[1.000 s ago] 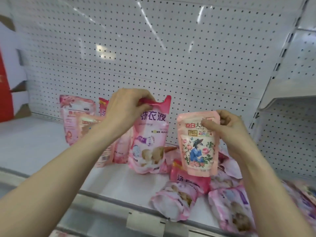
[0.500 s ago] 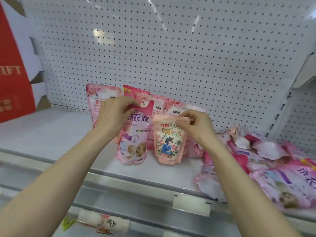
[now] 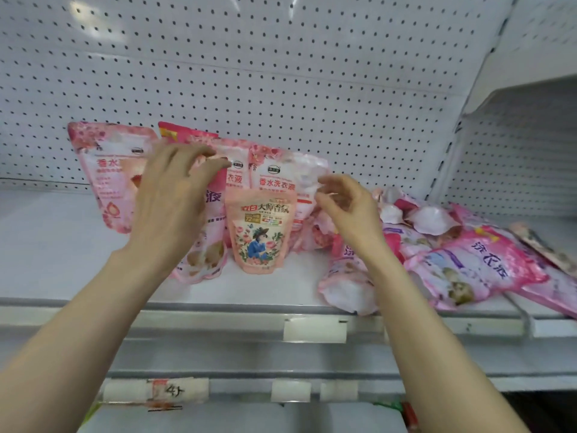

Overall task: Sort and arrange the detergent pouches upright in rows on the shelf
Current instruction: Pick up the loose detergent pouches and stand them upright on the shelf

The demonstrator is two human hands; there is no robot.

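Here, in the head view, a small peach pouch (image 3: 260, 232) printed with a figure in blue among roses stands upright on the white shelf (image 3: 62, 251), near its front edge and between the two hands. The right hand (image 3: 346, 210) hangs just to the right of that pouch, at the height of its top edge, with its fingers loosely curled and apart and nothing held in them; it does not touch the pouch. The left hand (image 3: 175, 207) is raised to the left, its back toward the camera, fingers spread and relaxed. It covers much of a taller pink pouch (image 3: 206, 254) that stands just left of the peach one. The fingertips lie at that pouch's top edge, but whether they touch it cannot be told. Farther back, three pink pouches (image 3: 281, 179) stand in a row, leaning against the pegboard panel (image 3: 281, 73). To the right, a heap of pink pouches (image 3: 468, 260) lies flat and jumbled on the shelf, one of them bulging over the front edge beneath the right wrist. A blank white label (image 3: 314, 330) sits on the shelf's front rail.
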